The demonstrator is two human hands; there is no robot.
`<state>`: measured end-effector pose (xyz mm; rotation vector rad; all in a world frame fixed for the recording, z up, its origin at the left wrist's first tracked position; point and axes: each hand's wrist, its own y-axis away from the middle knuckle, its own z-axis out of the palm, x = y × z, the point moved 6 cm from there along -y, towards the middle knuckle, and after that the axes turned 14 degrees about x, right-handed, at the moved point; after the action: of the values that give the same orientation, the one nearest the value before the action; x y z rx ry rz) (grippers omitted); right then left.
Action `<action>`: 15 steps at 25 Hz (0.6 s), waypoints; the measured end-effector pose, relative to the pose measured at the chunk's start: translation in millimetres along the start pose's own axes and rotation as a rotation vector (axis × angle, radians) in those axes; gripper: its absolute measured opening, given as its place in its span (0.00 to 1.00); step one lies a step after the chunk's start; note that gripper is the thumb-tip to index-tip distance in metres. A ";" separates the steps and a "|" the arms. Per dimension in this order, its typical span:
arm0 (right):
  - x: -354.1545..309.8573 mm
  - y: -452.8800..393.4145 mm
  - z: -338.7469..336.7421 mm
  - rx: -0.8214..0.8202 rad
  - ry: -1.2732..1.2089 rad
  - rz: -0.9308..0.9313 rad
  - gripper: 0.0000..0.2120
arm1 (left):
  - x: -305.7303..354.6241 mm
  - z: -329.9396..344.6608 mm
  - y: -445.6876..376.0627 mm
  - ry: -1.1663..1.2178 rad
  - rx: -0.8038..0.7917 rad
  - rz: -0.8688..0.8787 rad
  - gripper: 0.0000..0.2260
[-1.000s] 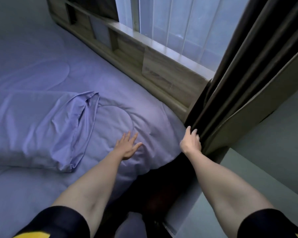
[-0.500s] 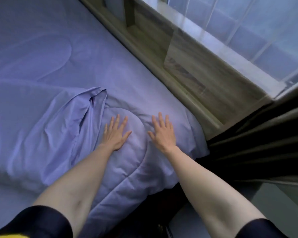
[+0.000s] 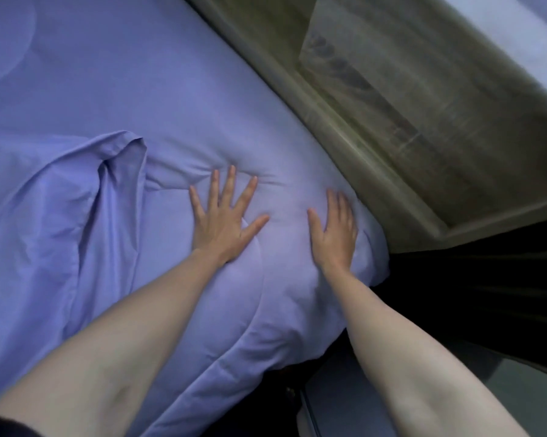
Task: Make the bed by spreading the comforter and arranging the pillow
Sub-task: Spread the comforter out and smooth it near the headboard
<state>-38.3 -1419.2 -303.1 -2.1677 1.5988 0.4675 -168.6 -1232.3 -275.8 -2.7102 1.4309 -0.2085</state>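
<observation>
Comforter (image 3: 177, 99) lay spread across the bed, its corner bulging at the near edge beside the wooden headboard (image 3: 407, 127). I saw both palms flat on that corner — left hand (image 3: 223, 220) with fingers splayed wide, right hand (image 3: 335, 230) with fingers straight and closer together — gripping nothing. The pillow (image 3: 45, 197) sat left of them.

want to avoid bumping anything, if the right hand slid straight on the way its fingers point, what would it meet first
Probably the wooden bed frame. The right hand lies flat on the comforter near its edge, fingers pointing toward the frame, with only a short stretch of comforter between; depth is hard to judge.
</observation>
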 end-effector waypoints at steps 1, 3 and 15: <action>6.4 1.1 1.9 0.038 -0.036 0.048 0.34 | -0.8 1.1 0.0 -0.002 0.011 0.006 0.33; 19.0 4.5 3.2 0.084 -0.080 0.090 0.33 | -0.7 2.9 1.2 -0.005 0.032 0.014 0.33; -10.3 107.3 -6.0 0.096 -0.049 0.170 0.33 | -1.3 5.3 2.7 -0.012 0.048 0.029 0.33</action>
<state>-143.8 -1441.9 -306.0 -1.9448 1.7498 0.4804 -170.8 -1232.7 -281.4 -2.6465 1.4422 -0.2219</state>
